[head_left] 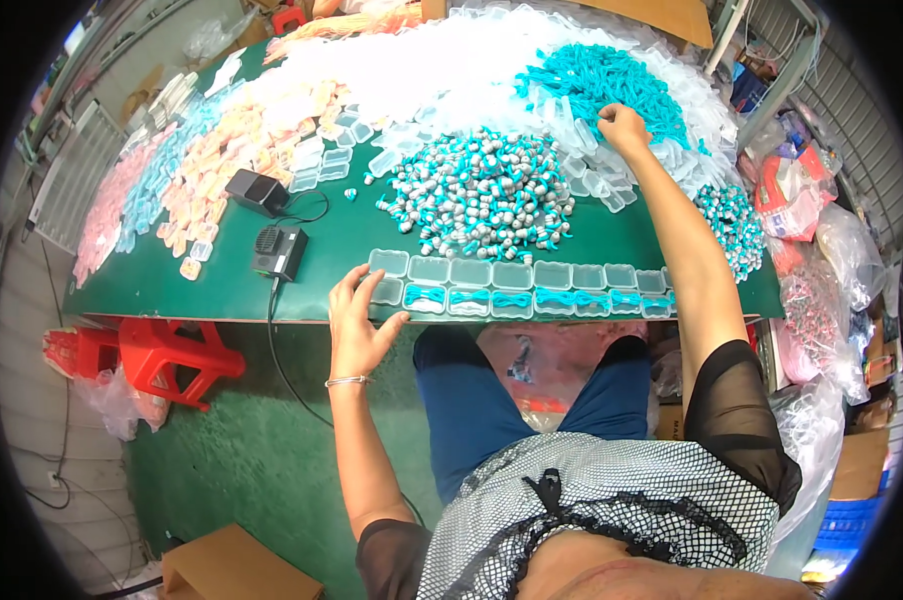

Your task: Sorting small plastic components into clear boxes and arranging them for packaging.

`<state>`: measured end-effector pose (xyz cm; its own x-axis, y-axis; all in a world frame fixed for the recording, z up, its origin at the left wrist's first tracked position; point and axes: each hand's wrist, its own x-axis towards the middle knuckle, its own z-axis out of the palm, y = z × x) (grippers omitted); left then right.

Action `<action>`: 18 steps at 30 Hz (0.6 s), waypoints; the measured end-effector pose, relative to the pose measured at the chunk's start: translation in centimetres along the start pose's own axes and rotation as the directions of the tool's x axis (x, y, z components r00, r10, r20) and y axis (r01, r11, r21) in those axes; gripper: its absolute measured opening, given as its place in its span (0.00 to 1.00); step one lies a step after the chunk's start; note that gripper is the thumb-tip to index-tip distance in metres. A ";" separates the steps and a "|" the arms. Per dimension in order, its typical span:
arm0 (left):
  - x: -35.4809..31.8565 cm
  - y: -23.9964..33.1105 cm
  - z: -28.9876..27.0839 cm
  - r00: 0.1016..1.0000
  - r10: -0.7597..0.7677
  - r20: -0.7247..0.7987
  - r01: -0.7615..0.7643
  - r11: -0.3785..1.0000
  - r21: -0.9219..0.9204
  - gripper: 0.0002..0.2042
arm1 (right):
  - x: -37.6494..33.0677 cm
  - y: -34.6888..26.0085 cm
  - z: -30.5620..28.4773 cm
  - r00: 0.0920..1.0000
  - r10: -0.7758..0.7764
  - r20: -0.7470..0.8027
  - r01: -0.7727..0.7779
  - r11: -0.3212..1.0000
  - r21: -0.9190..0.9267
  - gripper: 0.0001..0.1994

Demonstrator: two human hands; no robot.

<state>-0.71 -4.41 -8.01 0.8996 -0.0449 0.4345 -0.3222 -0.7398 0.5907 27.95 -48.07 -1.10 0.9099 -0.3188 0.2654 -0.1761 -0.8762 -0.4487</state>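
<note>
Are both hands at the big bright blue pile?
No, only the right hand is at the bright blue pile; the left hand is beside the row of clear boxes.

Bright overall; pale translucent heap (422, 68) blown out white; fisheye bends edges, corners black.

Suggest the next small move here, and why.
I'd probably have the right hand lift one piece from the teal pile: it is at that pile, though its grip is unclear. The leftmost near-row box, beside the left hand, looks empty, while the next one holds teal.
</note>
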 end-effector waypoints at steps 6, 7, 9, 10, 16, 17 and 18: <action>0.1 -0.6 0.5 0.998 -0.039 -0.040 0.039 0.999 -0.011 0.30 | 1.2 3.3 0.3 0.901 -0.172 -0.398 0.259 0.950 0.175 0.13; 0.4 -0.4 0.5 0.998 -0.031 -0.047 0.029 0.999 -0.029 0.29 | 1.6 3.6 -0.1 0.860 -0.244 -0.447 0.353 0.919 0.177 0.13; 0.5 -0.5 0.4 0.998 -0.020 -0.066 0.017 0.999 -0.040 0.28 | 0.5 2.4 -0.7 0.852 -0.211 -0.478 0.354 0.907 0.230 0.13; 0.3 -0.7 0.2 0.997 -0.013 -0.082 0.010 0.999 -0.034 0.28 | -1.4 0.3 -1.0 0.881 -0.187 -0.435 0.358 0.864 0.355 0.13; 0.1 -0.9 0.0 0.997 -0.049 -0.065 0.046 0.998 -0.049 0.28 | -14.5 -10.9 -0.6 0.769 -0.611 -0.187 0.548 0.480 0.685 0.09; 0.0 -1.0 -0.1 0.996 -0.059 -0.073 0.055 0.997 -0.052 0.29 | -18.0 -13.2 -0.5 0.749 -0.661 -0.044 0.502 0.524 0.688 0.08; -0.1 -1.0 -0.2 0.995 -0.066 -0.081 0.062 0.997 -0.054 0.29 | -20.5 -14.8 0.4 0.703 -0.710 0.036 0.460 0.492 0.739 0.07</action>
<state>-0.55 -3.51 -8.47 0.8919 0.0585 0.4484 -0.2817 -0.7038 0.6522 12.06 -28.38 -0.27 0.7782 0.4114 0.4745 0.6091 -0.3108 -0.7296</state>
